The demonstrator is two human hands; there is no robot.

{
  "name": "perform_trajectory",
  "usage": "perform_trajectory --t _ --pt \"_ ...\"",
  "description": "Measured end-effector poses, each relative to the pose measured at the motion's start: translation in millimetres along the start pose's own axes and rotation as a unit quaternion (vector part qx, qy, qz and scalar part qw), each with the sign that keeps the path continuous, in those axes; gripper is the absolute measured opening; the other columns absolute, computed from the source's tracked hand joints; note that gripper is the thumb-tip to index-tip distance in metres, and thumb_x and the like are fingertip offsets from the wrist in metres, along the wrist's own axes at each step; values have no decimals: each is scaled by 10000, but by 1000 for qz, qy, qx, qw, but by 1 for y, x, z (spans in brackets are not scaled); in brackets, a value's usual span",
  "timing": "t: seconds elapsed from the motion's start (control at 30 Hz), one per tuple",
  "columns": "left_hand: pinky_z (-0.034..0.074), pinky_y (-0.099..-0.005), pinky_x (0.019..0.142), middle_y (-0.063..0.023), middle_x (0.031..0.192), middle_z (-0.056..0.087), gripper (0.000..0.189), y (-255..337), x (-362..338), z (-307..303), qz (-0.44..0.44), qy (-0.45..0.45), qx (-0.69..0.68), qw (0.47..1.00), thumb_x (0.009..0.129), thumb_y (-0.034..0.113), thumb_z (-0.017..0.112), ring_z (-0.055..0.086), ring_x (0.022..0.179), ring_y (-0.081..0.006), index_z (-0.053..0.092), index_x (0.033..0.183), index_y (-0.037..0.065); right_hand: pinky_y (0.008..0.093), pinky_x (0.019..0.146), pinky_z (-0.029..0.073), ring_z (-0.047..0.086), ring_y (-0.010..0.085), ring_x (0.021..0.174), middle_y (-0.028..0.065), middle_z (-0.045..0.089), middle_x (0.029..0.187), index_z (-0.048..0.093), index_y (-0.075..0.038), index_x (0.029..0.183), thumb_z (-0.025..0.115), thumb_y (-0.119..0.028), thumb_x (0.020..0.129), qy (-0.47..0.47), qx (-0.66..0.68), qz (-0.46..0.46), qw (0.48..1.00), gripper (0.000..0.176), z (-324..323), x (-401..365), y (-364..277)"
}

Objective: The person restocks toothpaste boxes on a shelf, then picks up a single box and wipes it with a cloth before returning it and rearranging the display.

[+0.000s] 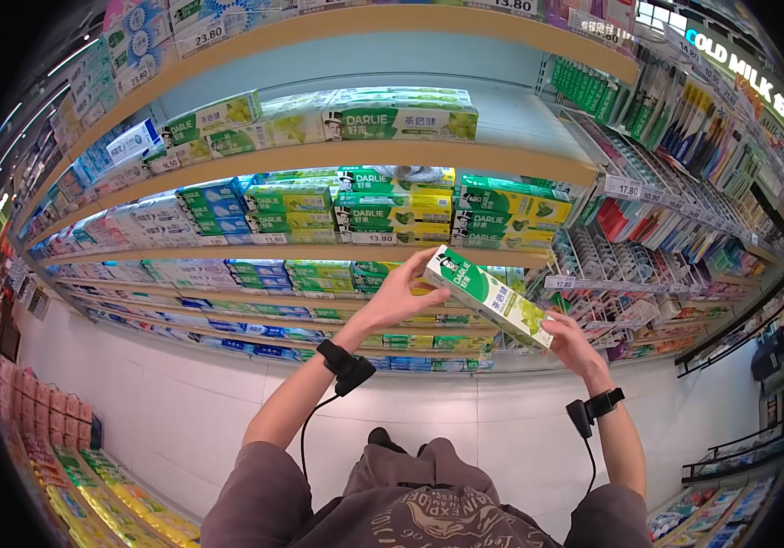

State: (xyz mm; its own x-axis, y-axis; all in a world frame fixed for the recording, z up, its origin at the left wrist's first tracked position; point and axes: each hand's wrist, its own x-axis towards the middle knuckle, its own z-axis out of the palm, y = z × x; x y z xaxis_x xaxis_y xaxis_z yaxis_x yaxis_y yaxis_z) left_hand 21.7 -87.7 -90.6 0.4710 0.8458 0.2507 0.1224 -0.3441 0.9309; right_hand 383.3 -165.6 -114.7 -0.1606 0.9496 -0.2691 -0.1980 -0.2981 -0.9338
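A green and white Darlie toothpaste box (492, 300) is held up in front of the shelves, tilted down to the right. My left hand (403, 294) grips its upper left end, thumb along the near side and fingers at the top end. At the lower right end, my right hand (576, 343) has its fingers closed on the box. Behind and above, a row of similar Darlie boxes (401, 124) lies on a wooden-edged shelf (364, 157). More green and yellow Darlie boxes (394, 217) are stacked on the shelf below.
Toothbrushes (693, 123) and other packets hang on racks at the right. Lower shelves (255, 297) hold more toothpaste boxes. Pale floor tiles (182, 393) lie beneath me. Yellow and green goods (90, 493) fill a display at the lower left.
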Motion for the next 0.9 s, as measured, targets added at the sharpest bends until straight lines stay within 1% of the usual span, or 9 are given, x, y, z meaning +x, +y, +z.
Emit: perform_trajectory --t 0.07,0.17,0.2,0.27,0.37,0.47,0.53,0.67,0.9 --pt "522 -374 1012 -137 1448 508 743 7 0 -11 24 25 -105 994 868 183 814 498 1346 -237 402 1465 21 297 712 525 642 116 842 58 678 1052 564 71 1319 691 -278 950 -2 3 -2 1000 524 14 9 -17" --pt "524 -334 982 -119 1307 597 636 23 0 -34 27 58 -160 985 826 104 844 571 1232 -182 461 1327 23 306 751 522 643 118 946 60 673 1142 598 24 1274 620 -312 999 -154 -15 5 988 435 27 25 -42" --pt "528 -323 960 -111 1244 629 584 32 -1 -40 28 71 -174 982 821 99 849 602 1178 -165 483 1270 24 306 751 522 643 118 946 60 673 1142 598 24 1274 620 -312 999 -155 -16 2 988 435 41 28 -49" --pt "540 -307 926 -93 1134 666 534 44 -4 -46 45 97 -179 978 813 99 856 646 1062 -145 501 1205 28 289 725 521 652 122 889 62 674 1122 598 0 1267 608 -303 1009 -55 34 -66 996 398 73 30 -62" --pt "582 -317 893 -89 1079 673 443 42 -6 -52 1 189 -169 967 858 157 825 677 992 -145 536 1173 39 288 737 525 656 141 869 55 658 1124 535 -23 1338 577 -302 1034 -111 7 -150 982 416 91 35 -77" --pt "614 -338 861 -100 1090 665 400 55 -8 -56 -49 226 -282 931 897 193 786 683 996 -152 549 1180 39 273 717 526 652 134 885 59 648 1146 501 -28 1350 640 -242 1008 -114 -87 -251 957 426 117 37 -91" --pt "620 -358 844 -87 1118 650 320 61 -9 -64 -53 222 -269 936 981 254 672 676 1030 -180 571 1195 38 248 672 517 648 111 871 61 656 1110 533 -22 1282 722 -174 952 -59 -197 -322 924 410 126 47 -95" --pt "614 -357 861 -84 1160 646 343 67 -8 -82 -20 209 -279 937 1000 258 644 661 1058 -171 563 1241 28 244 654 516 642 89 827 42 672 1005 568 -3 1189 746 -157 934 -29 -153 -292 944 347 142 55 -106" --pt "613 -342 818 -92 1206 644 405 61 -8 -100 1 176 -230 957 1036 297 602 683 965 -170 541 1295 -8 245 678 511 627 82 847 38 664 1020 567 6 1248 764 -235 928 2 -188 -300 935 447 143 67 -107"
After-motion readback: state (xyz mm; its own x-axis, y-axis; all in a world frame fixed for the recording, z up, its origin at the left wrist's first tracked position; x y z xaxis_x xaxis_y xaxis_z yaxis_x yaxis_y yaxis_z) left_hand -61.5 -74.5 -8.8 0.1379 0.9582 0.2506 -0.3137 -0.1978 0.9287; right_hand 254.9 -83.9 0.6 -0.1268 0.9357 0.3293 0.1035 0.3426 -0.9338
